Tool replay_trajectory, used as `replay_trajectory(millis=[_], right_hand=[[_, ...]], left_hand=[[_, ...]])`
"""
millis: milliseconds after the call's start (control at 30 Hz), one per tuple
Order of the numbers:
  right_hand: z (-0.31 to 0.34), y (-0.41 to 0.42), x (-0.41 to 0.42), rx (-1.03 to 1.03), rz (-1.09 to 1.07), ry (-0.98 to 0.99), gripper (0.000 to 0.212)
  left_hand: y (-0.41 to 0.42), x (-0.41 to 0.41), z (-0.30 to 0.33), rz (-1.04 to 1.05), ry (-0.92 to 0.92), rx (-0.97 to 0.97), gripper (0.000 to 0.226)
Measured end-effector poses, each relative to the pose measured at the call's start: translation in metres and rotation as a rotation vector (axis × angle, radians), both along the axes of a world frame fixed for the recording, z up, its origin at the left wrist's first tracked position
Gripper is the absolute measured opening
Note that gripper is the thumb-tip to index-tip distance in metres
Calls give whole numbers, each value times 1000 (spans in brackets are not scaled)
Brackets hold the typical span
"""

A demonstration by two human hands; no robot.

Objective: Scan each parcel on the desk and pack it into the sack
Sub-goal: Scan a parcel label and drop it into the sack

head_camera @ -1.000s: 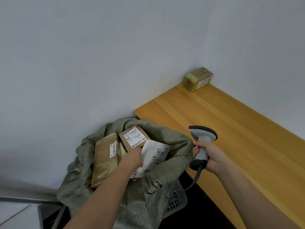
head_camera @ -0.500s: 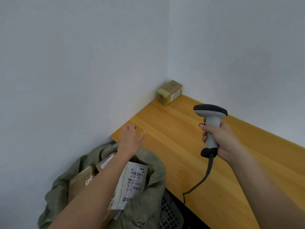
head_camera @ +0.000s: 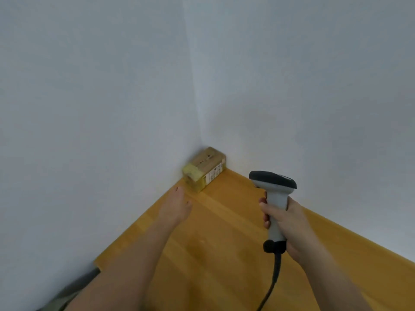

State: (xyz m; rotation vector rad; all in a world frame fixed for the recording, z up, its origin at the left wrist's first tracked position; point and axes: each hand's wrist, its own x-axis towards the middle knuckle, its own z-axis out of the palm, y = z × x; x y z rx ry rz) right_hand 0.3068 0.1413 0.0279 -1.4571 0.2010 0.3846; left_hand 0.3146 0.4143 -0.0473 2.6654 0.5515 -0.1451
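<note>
- At the far corner of the desk (head_camera: 224,254), where the two walls meet, sits the one parcel (head_camera: 204,168) I can see: a small brown box with yellow tape over its near-left end and a white label along the side facing right.
- My left hand (head_camera: 176,206) is stretched out over the wood toward it, fingers loose and apart, holding nothing. The fingertips are near the taped end but not touching it.
- My right hand (head_camera: 285,223) is wrapped round the handle of the scanner (head_camera: 275,198), its dark head up and pointing left and forward; the cable hangs off the bottom of the handle.
- What the next move hangs on, as I judge it: the box lies ahead and slightly right of my left fingertips, its long axis running from near-left to far-right along the left wall, tucked into the corner. The left hand is plainly the nearer one; the right is off to the side and busy with the scanner.
- The taped short end is what faces my left hand, so I would expect to take the box by that end or across its width and draw it clear of the walls.
- The label faces the scanner's side, which should help once the box is clear of the corner.
- A strip of the grey-green sack (head_camera: 67,292) shows at the lower left, beside the desk.
</note>
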Motion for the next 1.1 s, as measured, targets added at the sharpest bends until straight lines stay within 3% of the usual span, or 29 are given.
replay_trajectory(millis=[233, 400, 667, 900, 1100], right_hand=[[-65, 2, 61, -26, 66, 78, 13], [-102, -3, 83, -29, 59, 153, 14], [-134, -13, 95, -69, 22, 244, 18], [-132, -12, 90, -50, -20, 274, 16], [-110, -11, 61, -66, -67, 261, 11]], left_hand=[[11, 100, -60, -38, 103, 99, 77], [24, 143, -89, 6, 143, 205, 81], [34, 181, -111, 57, 22, 214, 88], [27, 156, -97, 4, 167, 230, 94], [2, 83, -87, -51, 352, 236, 79]])
